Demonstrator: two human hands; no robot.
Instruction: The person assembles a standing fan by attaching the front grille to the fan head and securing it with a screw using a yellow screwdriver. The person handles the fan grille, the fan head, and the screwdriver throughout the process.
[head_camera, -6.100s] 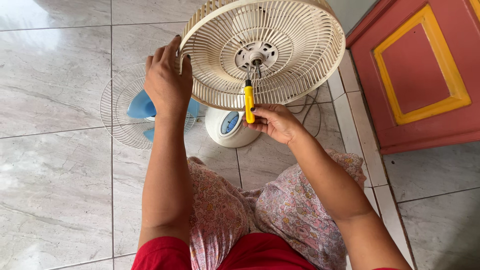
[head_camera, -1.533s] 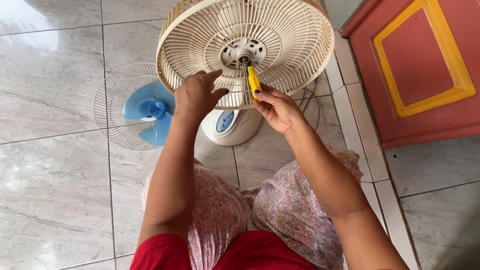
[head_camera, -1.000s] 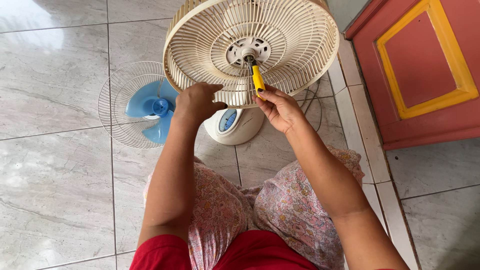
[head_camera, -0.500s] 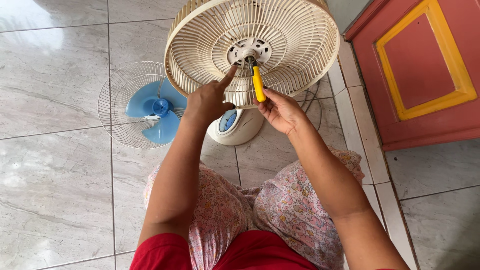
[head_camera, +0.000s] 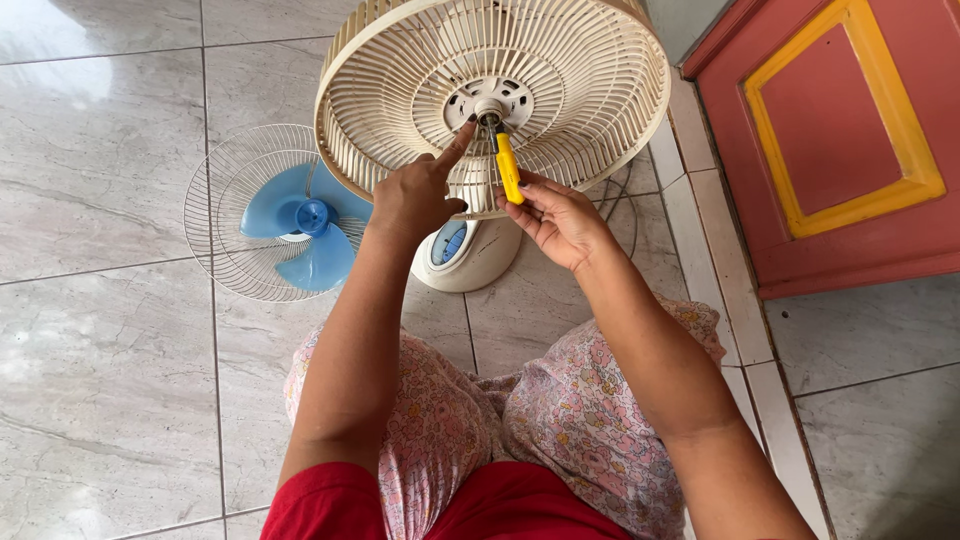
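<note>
A cream rear fan guard (head_camera: 590, 80) faces me on a desk fan, its blade taken off. My right hand (head_camera: 558, 222) grips a yellow-handled screwdriver (head_camera: 507, 168) whose tip sits at the motor hub (head_camera: 489, 104) in the guard's middle. My left hand (head_camera: 415, 195) rests against the lower grille, index finger stretched up toward the hub, holding nothing. The fan's white round base (head_camera: 462, 255) with a blue panel stands on the floor below the guard.
On the grey tiled floor to the left lies a wire front guard (head_camera: 225, 215) with a blue fan blade (head_camera: 300, 225) on it. A red door with a yellow frame (head_camera: 840, 140) stands at the right. A cord (head_camera: 622, 205) trails behind the base.
My left hand let go of the guard's rim, came to the lower grille and now points its index finger up at the hub. The screwdriver stays at the hub.
</note>
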